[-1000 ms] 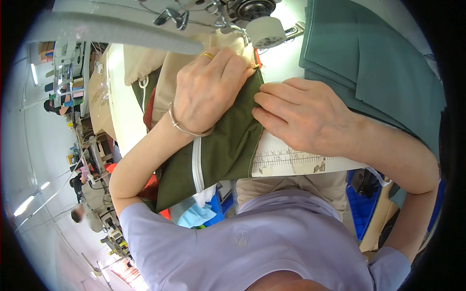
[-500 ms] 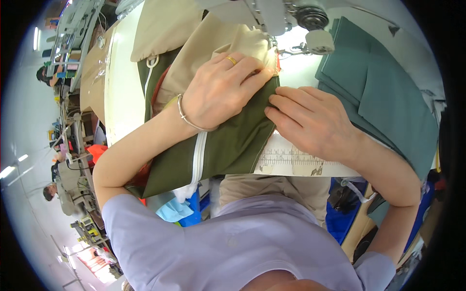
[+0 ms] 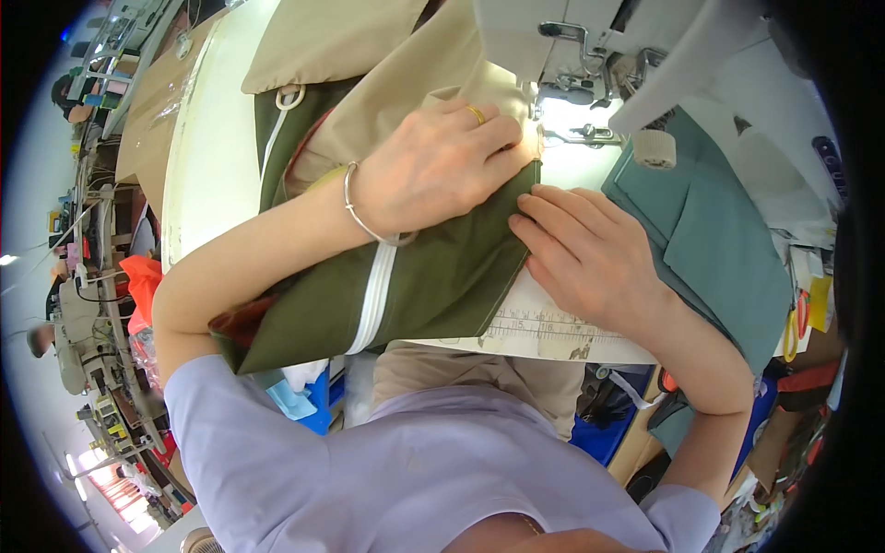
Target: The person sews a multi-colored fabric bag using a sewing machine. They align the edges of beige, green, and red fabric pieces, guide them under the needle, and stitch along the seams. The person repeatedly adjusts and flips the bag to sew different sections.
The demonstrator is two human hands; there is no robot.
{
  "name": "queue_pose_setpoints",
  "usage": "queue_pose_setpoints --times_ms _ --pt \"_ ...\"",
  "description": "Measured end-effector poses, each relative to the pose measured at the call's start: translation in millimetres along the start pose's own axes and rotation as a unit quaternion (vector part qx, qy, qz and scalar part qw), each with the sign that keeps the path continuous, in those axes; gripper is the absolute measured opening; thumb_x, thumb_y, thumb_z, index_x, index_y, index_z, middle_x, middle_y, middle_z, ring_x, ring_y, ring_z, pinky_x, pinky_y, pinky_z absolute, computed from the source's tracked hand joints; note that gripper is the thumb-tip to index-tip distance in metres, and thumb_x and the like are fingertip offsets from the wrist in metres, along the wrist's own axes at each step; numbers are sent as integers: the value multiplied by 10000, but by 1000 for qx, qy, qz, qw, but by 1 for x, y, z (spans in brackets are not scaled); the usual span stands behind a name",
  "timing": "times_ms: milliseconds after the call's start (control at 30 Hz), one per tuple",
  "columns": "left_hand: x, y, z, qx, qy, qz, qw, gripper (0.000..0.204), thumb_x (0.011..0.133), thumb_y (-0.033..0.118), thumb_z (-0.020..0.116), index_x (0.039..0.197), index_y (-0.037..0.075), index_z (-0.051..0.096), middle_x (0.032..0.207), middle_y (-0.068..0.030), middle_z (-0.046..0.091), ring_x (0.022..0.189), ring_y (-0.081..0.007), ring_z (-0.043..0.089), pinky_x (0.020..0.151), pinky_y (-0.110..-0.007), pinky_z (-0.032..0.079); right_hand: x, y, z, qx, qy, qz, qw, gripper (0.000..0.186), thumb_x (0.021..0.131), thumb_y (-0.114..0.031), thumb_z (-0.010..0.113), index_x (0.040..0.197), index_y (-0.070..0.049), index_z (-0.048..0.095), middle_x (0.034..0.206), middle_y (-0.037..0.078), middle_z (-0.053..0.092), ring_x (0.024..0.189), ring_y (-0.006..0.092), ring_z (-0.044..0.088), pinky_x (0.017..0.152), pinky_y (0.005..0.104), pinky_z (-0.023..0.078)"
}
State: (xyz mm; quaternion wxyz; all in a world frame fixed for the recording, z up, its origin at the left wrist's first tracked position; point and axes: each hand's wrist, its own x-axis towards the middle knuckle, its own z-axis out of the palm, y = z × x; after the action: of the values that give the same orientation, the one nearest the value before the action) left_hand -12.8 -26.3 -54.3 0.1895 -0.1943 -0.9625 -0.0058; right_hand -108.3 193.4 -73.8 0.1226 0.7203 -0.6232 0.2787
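Note:
Olive green fabric (image 3: 452,267) with a white zipper (image 3: 372,300) lies across the table, joined or layered with beige fabric (image 3: 387,101). My left hand (image 3: 438,166), with fingers curled, presses on the fabric close to the lit needle area of a sewing machine (image 3: 576,55). At the right edge of the olive fabric my right hand (image 3: 590,253) pinches the border between thumb and fingers. The fabric edge runs up under the presser foot area, where my left fingers partly hide it. A pale loop (image 3: 290,97) shows at the fabric's upper left.
Folded teal fabric pieces (image 3: 719,240) lie right of the machine. A printed ruler strip (image 3: 544,327) runs along the table's near edge. Yellow-handled scissors (image 3: 791,334) hang at the far right. Cardboard (image 3: 152,129) adjoins the table's left side; other workstations stand beyond.
The head view has shifted, so more of the machine and right side shows. Both hands keep their hold on the fabric, with little movement relative to it.

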Motion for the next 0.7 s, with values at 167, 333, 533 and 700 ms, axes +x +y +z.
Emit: queue_pose_setpoints --times_ms 167,333,533,700 --pt "5 -21 14 0 45 28 999 375 735 65 664 1102 114 723 1044 -12 668 897 -217 664 768 -342 559 9 3 -5 5 -30 30 999 392 712 -63 718 1083 61 688 1149 171 660 1101 300 636 942 414 530" --pt "6 -29 17 -25 70 41 996 309 734 52 690 1040 75 729 1022 -20 686 889 -223 672 782 -349 564 12 7 -11 9 -45 30 999 408 717 -28 680 1114 64 676 1169 179 654 1118 302 631 973 428 513" --pt "8 -29 23 -34 89 27 995 282 734 7 695 1004 82 730 991 -19 689 878 -221 672 772 -349 563 13 9 -17 37 -59 53 996 331 777 -44 684 1097 40 683 1146 160 670 1082 313 642 953 414 519" --pt "6 -33 28 -54 111 27 992 277 740 -24 682 987 90 733 998 -11 706 895 -216 678 786 -344 567 14 31 -45 146 16 290 946 206 871 -106 699 1054 -13 723 946 116 730 886 259 692 847 354 541"
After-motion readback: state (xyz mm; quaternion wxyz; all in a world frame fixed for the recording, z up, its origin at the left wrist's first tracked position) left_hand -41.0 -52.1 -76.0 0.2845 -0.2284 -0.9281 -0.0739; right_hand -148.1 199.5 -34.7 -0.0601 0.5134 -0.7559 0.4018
